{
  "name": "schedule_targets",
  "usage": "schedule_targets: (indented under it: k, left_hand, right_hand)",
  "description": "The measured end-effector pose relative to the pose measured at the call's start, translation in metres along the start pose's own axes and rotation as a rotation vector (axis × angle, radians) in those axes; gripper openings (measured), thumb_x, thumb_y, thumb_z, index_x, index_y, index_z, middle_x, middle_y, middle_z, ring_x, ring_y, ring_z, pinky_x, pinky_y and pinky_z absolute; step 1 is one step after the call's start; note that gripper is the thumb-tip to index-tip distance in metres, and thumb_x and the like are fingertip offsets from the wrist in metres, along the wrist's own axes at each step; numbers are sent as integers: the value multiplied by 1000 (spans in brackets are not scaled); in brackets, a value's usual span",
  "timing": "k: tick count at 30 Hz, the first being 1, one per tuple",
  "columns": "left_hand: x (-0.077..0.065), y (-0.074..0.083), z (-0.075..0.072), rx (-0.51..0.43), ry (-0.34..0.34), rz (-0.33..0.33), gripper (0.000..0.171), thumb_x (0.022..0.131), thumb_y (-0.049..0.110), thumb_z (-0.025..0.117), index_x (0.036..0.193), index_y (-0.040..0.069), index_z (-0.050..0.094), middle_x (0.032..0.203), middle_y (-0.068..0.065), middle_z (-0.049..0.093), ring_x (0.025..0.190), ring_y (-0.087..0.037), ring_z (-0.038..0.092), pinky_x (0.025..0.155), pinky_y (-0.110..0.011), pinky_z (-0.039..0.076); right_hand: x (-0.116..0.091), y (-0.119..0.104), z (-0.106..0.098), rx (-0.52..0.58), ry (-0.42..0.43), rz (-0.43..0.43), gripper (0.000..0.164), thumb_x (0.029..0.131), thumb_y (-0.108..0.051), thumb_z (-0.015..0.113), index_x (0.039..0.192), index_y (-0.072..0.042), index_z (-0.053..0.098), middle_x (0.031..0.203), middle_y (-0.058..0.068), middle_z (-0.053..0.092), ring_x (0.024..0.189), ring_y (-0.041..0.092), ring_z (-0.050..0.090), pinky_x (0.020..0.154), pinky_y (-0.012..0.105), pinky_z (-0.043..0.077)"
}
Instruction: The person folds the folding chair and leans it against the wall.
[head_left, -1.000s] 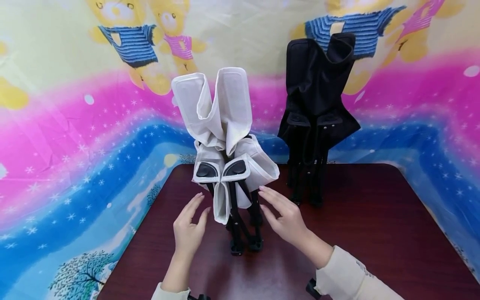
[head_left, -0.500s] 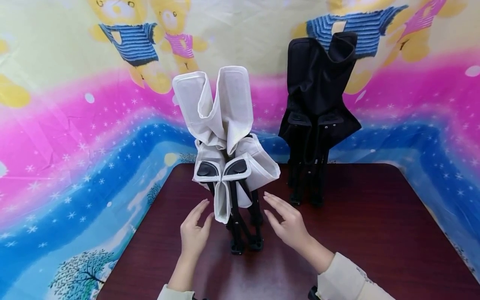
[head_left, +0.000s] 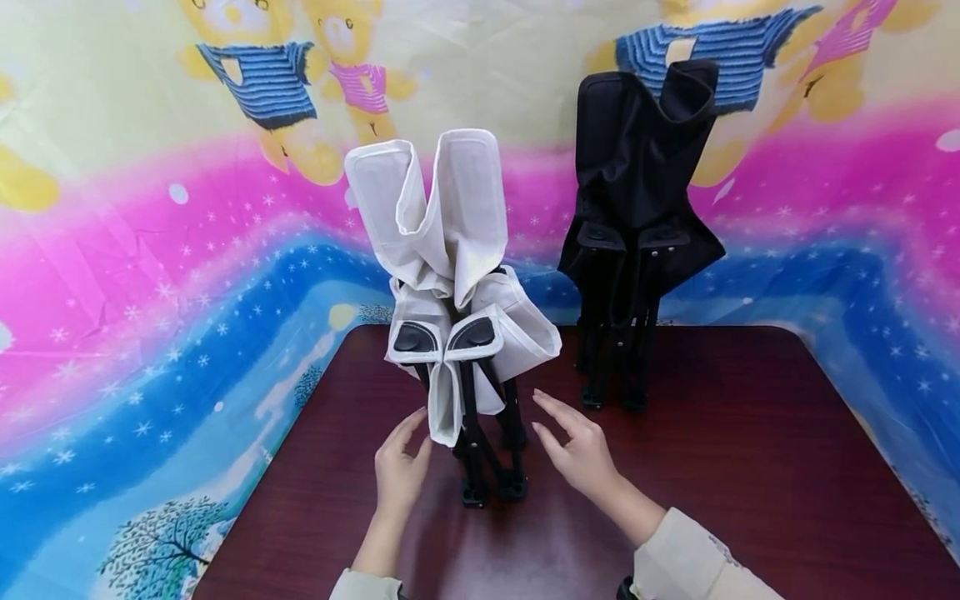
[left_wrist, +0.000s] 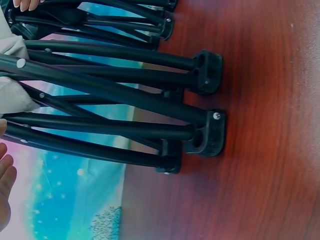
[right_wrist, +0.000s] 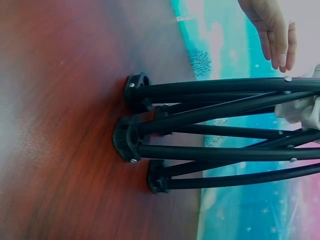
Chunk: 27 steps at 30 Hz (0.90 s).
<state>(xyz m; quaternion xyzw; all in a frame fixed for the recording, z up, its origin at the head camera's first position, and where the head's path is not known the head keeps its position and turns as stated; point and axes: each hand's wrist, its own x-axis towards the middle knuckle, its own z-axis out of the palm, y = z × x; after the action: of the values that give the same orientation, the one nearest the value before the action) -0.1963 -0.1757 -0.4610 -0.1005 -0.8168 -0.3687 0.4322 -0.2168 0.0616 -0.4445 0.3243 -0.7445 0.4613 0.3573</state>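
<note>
A white folding chair (head_left: 472, 242), folded up with its black tube legs (head_left: 487, 433) bunched together, stands upright on the table. My left hand (head_left: 401, 471) is to its left, fingertips close to the hanging white fabric flap. To the right of the legs, my right hand (head_left: 581, 450) is held apart from the chair, fingers nearly straight. Neither hand grips anything. Black plastic feet (left_wrist: 207, 72) at the ends of the legs rest on the table in the left wrist view. The right wrist view shows the same legs (right_wrist: 215, 152) from the other side, with left fingers (right_wrist: 280, 47) beyond them.
Behind and to the right stands a second folded chair (head_left: 637, 167), all black. Both are on a dark red-brown wooden table (head_left: 720, 467) with rounded back corners. A printed cloth backdrop (head_left: 262, 275) with bears and snowflakes hangs around the table.
My left hand has moved right, in toward the white chair's legs. My right hand has drawn slightly down and away from the fabric. Both chairs have stayed in place.
</note>
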Motion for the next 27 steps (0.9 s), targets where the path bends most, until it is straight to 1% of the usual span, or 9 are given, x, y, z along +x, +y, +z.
schedule_targets:
  k: [3,7,9,10,14,16,18,22,27]
  left_hand:
    - [-4,-2,3,2,-1,-16,38,58,-12,69,95,-4,64,93,-13,63,86,-25,59,77,-16,42]
    - [-9,-5,7,5,-26,-55,35,60,-11,69,94,-5,64,92,-15,63,78,-23,60,57,-15,45]
    - [-12,-6,9,8,-37,-67,34,60,-10,68,94,-4,64,92,-14,63,77,-22,60,56,-17,46]
    - [-13,-7,9,7,-43,-74,34,60,-10,68,93,-4,64,92,-14,63,77,-22,60,57,-19,47]
    - [-16,-7,12,9,-50,-101,32,59,-10,67,91,-4,65,90,-13,64,84,-26,60,70,-31,47]
    - [-18,-7,12,5,-53,-126,31,60,-9,68,90,-3,65,89,-13,64,83,-25,60,70,-32,47]
    - [-20,-8,14,-14,-61,-158,30,61,-9,67,90,-3,65,89,-13,64,82,-25,60,69,-31,48]
    - [-24,-6,17,-67,-84,-237,29,63,-10,64,91,-2,65,88,-12,64,80,-22,60,67,-27,50]
    - [-30,-4,24,-146,-109,-346,23,65,-7,67,87,-1,66,85,-11,65,80,-18,60,67,-22,49]
  right_hand:
    - [-3,1,2,-9,-5,20,39,67,5,65,106,2,59,105,15,59,96,22,56,85,17,39]
    - [-6,2,5,-44,4,27,41,64,8,68,104,3,61,103,13,60,92,22,58,78,22,45]
    - [-9,5,7,-60,7,44,42,62,9,69,103,2,61,101,12,61,91,22,58,75,23,46]
    - [-10,7,7,-63,4,61,42,62,8,70,103,2,61,101,12,61,90,21,59,75,22,46]
    - [-15,10,10,-61,-14,144,40,65,5,70,103,0,62,100,10,62,89,19,59,70,19,46]
    - [-17,11,12,-55,-26,191,39,66,4,69,103,-1,62,99,9,63,89,17,59,67,21,47]
    - [-19,11,14,-45,-38,235,37,66,3,69,103,-1,62,97,9,63,88,17,59,65,24,48]
    - [-22,10,18,-2,-55,333,34,68,2,68,101,0,62,94,9,64,88,17,59,67,32,49]
    - [-25,10,23,83,-71,462,32,71,3,66,102,2,61,96,12,63,85,20,60,68,32,49]
